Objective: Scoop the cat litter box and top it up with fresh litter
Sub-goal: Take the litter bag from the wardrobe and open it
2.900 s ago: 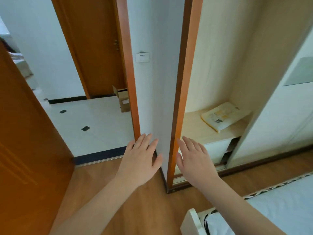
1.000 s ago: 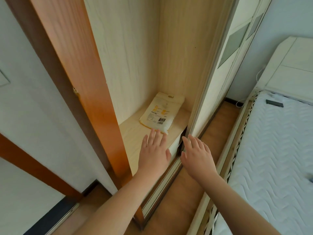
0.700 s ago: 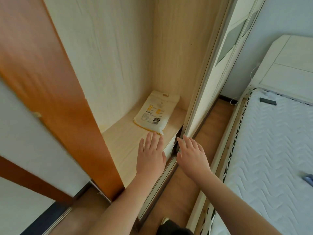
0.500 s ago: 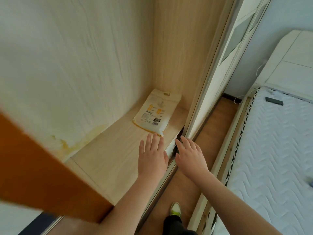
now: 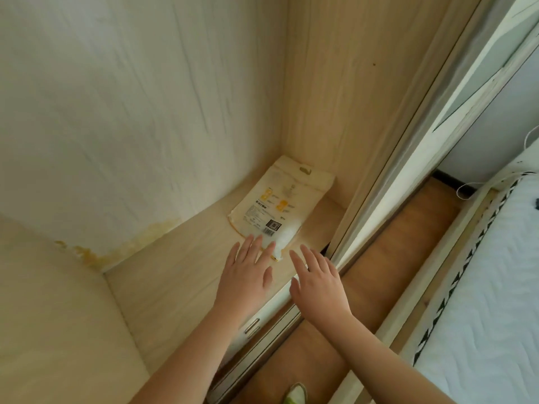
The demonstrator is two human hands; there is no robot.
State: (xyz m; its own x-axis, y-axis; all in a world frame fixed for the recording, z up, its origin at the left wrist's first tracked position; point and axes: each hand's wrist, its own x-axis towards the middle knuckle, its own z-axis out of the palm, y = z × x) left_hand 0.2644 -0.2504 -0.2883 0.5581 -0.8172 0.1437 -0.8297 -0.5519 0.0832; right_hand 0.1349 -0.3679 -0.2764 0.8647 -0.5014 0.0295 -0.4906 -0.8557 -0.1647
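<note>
A cream litter bag (image 5: pixel 280 202) with yellow print and a barcode lies flat on the pale wooden shelf (image 5: pixel 186 275) of an open wardrobe, in its back right corner. My left hand (image 5: pixel 246 277) reaches over the shelf with straight fingers, and its fingertips overlap the bag's near edge. My right hand (image 5: pixel 316 282) hovers just right of it, fingers spread, above the shelf's front edge. Neither hand holds anything. No litter box or scoop is in view.
The wardrobe's sliding door and frame (image 5: pixel 388 182) run diagonally on the right. Beyond lies a strip of wooden floor (image 5: pixel 388 266), then a bed with a white mattress (image 5: pixel 495 301). A shoe (image 5: pixel 296 395) shows at the bottom. A drawer handle (image 5: pixel 252 325) sits under the shelf.
The view turned from the doorway into the wardrobe and closed in. Both hands moved forward towards the bag; the left fingertips now reach its near edge.
</note>
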